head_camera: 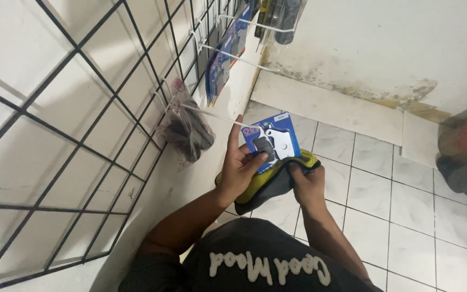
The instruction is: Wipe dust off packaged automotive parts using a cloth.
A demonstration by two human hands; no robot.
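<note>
My left hand (240, 165) grips a blue blister pack (273, 141) with a grey metal part inside, holding it up next to the tip of a white wire hook (212, 115). The index finger points up along the pack's left edge. My right hand (308, 184) clutches a yellow and dark grey cloth (268, 186) just below the pack. Both hands are close together, over the floor tiles.
A black wire grid panel (82, 124) covers the white wall at left, with hooks carrying a bagged dark part (187, 132) and more blue packs (224, 54). A white tiled floor (406, 216) lies below. A brown and grey object (466, 154) sits at right.
</note>
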